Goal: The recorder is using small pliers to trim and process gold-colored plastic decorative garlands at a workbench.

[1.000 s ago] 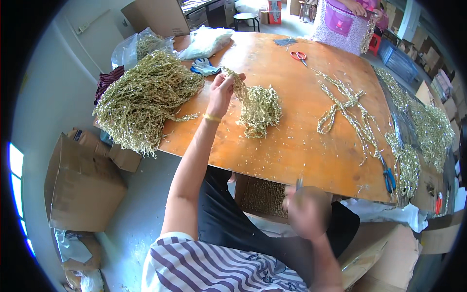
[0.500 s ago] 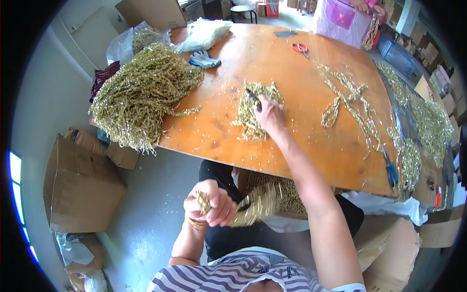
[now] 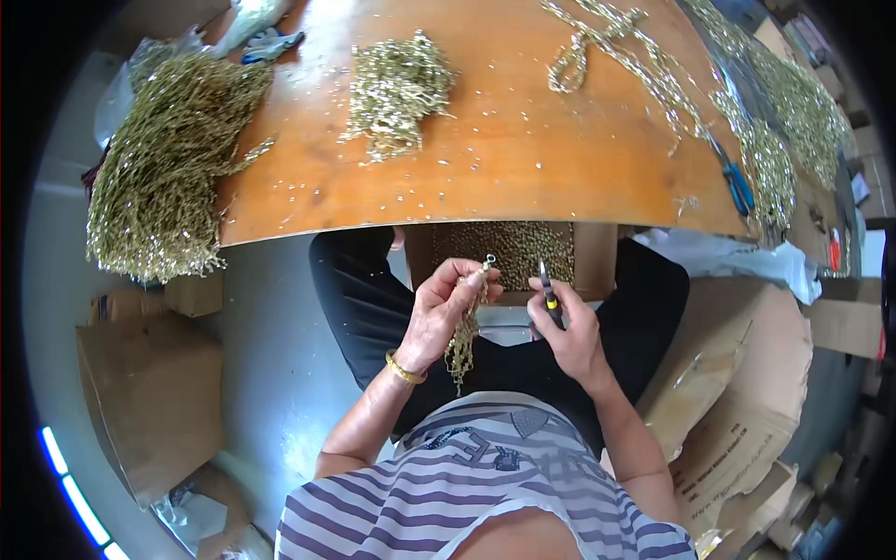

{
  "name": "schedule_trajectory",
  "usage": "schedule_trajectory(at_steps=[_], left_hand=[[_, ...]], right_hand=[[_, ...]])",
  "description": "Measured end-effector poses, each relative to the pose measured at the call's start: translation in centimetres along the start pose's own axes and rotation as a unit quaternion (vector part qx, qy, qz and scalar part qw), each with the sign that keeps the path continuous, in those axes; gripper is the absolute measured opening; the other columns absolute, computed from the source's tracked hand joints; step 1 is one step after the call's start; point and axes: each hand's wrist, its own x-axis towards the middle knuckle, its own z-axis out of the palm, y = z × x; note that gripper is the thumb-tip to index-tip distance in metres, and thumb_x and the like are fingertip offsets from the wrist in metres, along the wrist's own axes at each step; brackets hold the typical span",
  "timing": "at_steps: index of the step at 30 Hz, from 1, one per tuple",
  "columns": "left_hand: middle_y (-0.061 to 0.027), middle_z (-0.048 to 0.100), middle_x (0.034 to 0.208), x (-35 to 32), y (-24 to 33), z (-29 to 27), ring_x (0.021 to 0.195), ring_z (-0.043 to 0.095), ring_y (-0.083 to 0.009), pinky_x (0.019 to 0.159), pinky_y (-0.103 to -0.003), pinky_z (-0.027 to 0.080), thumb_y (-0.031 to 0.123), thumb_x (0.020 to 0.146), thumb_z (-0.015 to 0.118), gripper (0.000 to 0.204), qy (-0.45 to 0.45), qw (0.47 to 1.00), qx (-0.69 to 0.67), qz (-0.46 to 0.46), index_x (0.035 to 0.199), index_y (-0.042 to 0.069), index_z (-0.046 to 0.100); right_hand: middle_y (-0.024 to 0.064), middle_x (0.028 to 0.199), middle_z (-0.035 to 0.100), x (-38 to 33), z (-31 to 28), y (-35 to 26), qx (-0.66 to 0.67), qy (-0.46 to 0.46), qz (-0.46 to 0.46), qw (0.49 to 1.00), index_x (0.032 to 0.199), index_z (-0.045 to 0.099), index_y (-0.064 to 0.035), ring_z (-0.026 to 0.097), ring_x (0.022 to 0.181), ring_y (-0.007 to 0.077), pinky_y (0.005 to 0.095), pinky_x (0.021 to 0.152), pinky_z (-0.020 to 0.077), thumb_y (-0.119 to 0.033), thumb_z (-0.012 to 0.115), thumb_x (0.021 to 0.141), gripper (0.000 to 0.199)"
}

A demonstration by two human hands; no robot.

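Note:
Over my lap, my left hand (image 3: 443, 313) pinches a small bunch of gold chains (image 3: 461, 353) near its top. A small metal ring (image 3: 491, 260) shows above the fingertips, and the strands dangle below. Apart from it, to the right, my right hand (image 3: 571, 334) grips pliers (image 3: 549, 294) with dark handles and a yellow band, jaws pointing up and away from me. Whether the jaws hold anything is too small to tell. Beyond my hands, a cardboard box (image 3: 595, 259) under the table edge holds many small gold pieces (image 3: 523, 245).
On the wooden table (image 3: 504, 177) lie a gold chain pile (image 3: 397, 93), a larger heap (image 3: 173, 159) overhanging the left edge, and loose strands (image 3: 644, 65). Blue-handled pliers (image 3: 737, 187) rest at the right. A glove (image 3: 271, 45) lies far left; cardboard boxes (image 3: 154, 392) stand on the floor.
My right hand has come back from the chain pile on the table to my lap, still with the pliers. My left hand has moved right, its chains now hanging down. The view has tipped downward.

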Motion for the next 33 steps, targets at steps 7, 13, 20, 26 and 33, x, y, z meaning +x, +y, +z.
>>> schedule_trajectory(at_steps=[7,13,20,26,33], left_hand=[[-0.0004,0.06,0.079,-0.1,-0.3,1.4,0.062,0.048,-0.0012,0.055,-0.015,0.039,0.017,0.089,0.053,0.022,-0.038,0.99,0.133,0.003,0.107,0.003,0.053],[0.0031,0.056,0.073,-0.3,-0.6,1.5,0.055,0.04,0.0004,0.048,-0.014,0.033,0.017,0.089,0.052,0.019,-0.071,0.982,0.176,-0.004,0.103,0.004,0.054],[0.0047,0.052,0.067,-0.5,-0.2,0.5,0.053,0.039,0.0007,0.046,-0.014,0.032,0.019,0.09,0.05,0.018,-0.11,0.958,0.266,-0.015,0.101,0.005,0.055],[0.0044,0.052,0.066,-0.4,-0.8,0.2,0.05,0.039,0.0008,0.043,-0.014,0.031,0.019,0.091,0.049,0.018,-0.049,0.979,0.195,-0.028,0.099,0.004,0.055],[0.0039,0.052,0.066,-0.7,-1.1,0.2,0.052,0.039,0.0005,0.045,-0.014,0.031,0.019,0.091,0.049,0.018,-0.077,0.974,0.209,-0.041,0.099,0.004,0.054]], right_hand=[[0.0125,0.087,0.056,-2.0,-0.4,-0.6,-0.117,0.022,-0.08,0.99,0.106,0.051,0.0024,0.058,0.078,0.0213,0.0306,0.071,0.0456,-0.011,0.06,0.079,0.032],[0.0166,0.092,0.056,-1.5,-0.4,-0.5,-0.114,0.002,-0.079,0.99,0.105,0.05,0.003,0.058,0.084,0.0286,0.0335,0.074,0.0453,-0.013,0.062,0.079,0.033],[0.0186,0.098,0.055,-1.4,-0.6,0.0,-0.145,-0.032,-0.075,0.986,0.106,0.05,0.0013,0.056,0.088,0.0328,0.0373,0.075,0.0449,-0.02,0.061,0.08,0.036],[0.018,0.099,0.055,-1.9,-0.1,0.7,-0.108,-0.043,-0.041,0.992,0.109,0.049,0.0013,0.056,0.092,0.0296,0.0353,0.08,0.0432,-0.017,0.06,0.08,0.036],[0.0159,0.098,0.056,-2.0,0.2,0.2,-0.115,-0.054,-0.036,0.991,0.109,0.05,0.001,0.057,0.088,0.0261,0.0328,0.079,0.0436,-0.015,0.058,0.082,0.032]])
